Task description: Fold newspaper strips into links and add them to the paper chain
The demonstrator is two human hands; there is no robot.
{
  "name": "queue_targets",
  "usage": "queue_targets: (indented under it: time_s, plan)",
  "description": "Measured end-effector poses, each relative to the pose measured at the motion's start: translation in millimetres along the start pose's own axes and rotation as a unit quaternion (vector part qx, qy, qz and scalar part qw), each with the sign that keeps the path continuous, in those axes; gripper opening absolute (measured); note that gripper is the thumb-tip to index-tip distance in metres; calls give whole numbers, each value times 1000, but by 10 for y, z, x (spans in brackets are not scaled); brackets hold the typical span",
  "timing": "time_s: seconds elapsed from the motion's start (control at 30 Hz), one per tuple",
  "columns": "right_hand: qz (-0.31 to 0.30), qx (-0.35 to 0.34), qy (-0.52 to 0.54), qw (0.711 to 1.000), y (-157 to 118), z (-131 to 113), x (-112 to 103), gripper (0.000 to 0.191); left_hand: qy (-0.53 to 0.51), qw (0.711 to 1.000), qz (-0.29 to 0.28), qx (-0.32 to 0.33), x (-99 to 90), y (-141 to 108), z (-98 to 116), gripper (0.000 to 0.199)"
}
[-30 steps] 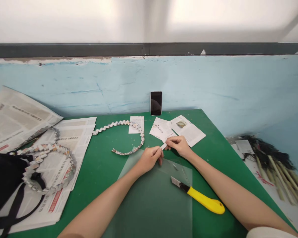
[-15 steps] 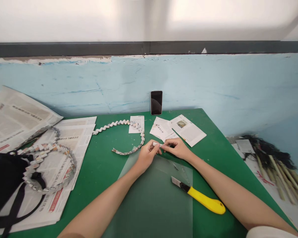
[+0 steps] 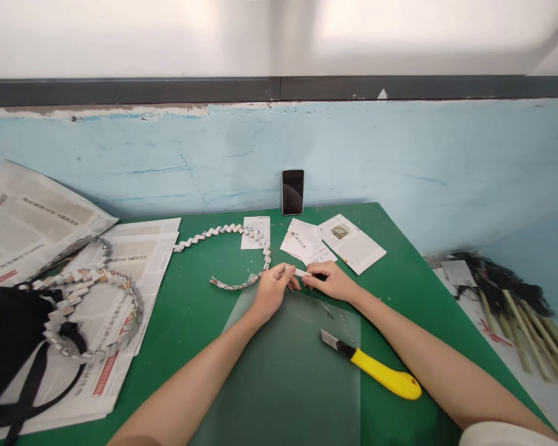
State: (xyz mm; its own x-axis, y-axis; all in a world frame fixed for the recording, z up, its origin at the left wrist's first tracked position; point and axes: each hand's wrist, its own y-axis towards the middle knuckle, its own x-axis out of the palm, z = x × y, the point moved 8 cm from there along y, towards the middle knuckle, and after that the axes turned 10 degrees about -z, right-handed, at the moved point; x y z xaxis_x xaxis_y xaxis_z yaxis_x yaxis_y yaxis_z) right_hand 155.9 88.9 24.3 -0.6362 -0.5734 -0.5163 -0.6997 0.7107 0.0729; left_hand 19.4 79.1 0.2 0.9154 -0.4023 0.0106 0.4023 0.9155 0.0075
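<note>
Between my two hands is a narrow folded paper strip (image 3: 301,272). My left hand (image 3: 274,286) pinches its left end, and my right hand (image 3: 331,280) pinches the right end with curled fingers. Both hands hover over the far edge of a translucent sheet (image 3: 288,371). A zigzag chain of folded paper (image 3: 216,231) curves across the table just left of my left hand. Below my right hand lies a yellow utility knife (image 3: 385,373) with its blade out. Cut pieces of printed paper (image 3: 307,240) and a larger printed sheet (image 3: 357,248) rest beyond my hands.
On the green table (image 3: 167,347), newspapers (image 3: 139,260) lie at the left under more folded-paper chain (image 3: 130,310) and a black bag (image 3: 9,341). A phone (image 3: 292,192) leans on the blue wall (image 3: 167,161). Bundled stalks (image 3: 530,341) sit beyond the right edge.
My hands have drawn slightly apart, showing more of the paper strip between them. The knife, chain and papers stay where they were.
</note>
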Motion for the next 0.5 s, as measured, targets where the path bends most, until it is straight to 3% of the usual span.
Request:
queue_targets:
  time_s: [0.5]
  plan:
    - [2, -17, -13, 1000, -2, -8, 11, 49, 8, 1000, 5, 0, -6, -16, 32, 40]
